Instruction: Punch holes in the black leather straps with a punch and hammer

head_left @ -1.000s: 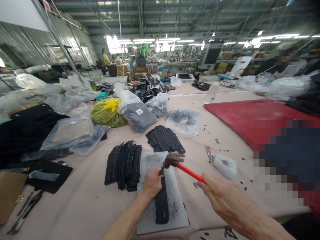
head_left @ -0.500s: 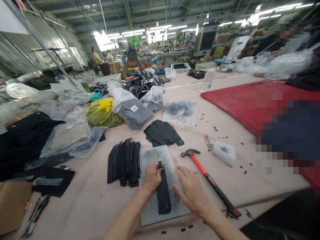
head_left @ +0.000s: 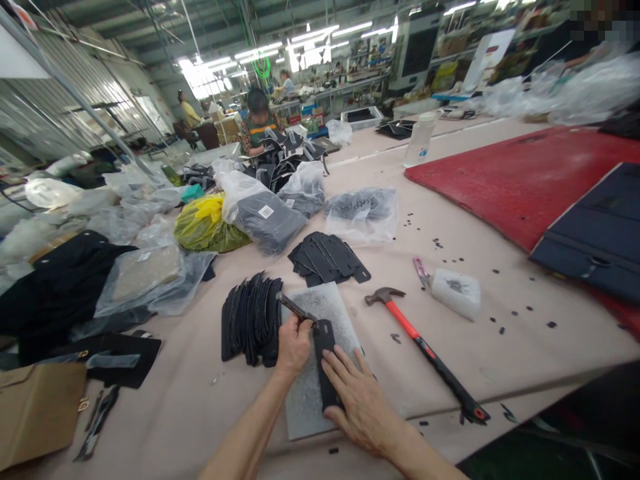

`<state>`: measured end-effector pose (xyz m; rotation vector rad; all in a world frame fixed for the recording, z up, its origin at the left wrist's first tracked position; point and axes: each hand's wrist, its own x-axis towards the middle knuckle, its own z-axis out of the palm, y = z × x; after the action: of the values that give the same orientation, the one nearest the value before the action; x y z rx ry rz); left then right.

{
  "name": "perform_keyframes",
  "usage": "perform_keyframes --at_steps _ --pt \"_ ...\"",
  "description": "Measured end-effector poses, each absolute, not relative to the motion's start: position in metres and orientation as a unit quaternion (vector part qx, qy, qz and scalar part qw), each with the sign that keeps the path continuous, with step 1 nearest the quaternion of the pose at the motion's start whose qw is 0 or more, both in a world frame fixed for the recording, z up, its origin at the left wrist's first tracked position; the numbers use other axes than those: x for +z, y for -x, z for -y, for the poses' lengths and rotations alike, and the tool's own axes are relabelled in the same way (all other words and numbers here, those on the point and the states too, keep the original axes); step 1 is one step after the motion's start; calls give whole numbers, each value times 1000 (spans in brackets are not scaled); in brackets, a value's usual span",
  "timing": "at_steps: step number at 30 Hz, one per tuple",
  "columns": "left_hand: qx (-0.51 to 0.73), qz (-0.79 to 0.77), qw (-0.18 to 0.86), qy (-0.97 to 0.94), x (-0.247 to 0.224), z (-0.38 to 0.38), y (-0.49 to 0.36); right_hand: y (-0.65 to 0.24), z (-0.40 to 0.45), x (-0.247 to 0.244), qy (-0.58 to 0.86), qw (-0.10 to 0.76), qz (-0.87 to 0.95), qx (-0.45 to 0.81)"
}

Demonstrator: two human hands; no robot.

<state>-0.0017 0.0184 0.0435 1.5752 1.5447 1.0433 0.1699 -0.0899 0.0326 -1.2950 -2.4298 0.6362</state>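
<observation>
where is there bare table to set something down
Roomiest: the table between black flap and strip stack, bar a tiny scrap. Narrower: between board and hammer, with a dark bit there. Crowded: beyond the stack, by bags; on the board, by left hand and right hand.

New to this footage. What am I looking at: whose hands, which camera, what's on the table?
There's no machine: these are a person's bare hands, and every picture comes from one head-worn camera looking forward and down. The left hand grips a slim metal tool. The right hand lies spread on a dark strip, which rests on a grey board. Around it on the table are a packed row of dark pieces, a fanned pile and a claw hammer, which neither hand touches.
</observation>
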Motion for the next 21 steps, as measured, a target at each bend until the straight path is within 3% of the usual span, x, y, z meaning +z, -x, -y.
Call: perform_keyframes --at_steps 9,21 --pt "418 -607 351 -578 38 22 -5 -196 23 16 448 216 843 203" --pt "391 -520 419 -634 24 31 -17 -200 52 -4 541 261 762 243"
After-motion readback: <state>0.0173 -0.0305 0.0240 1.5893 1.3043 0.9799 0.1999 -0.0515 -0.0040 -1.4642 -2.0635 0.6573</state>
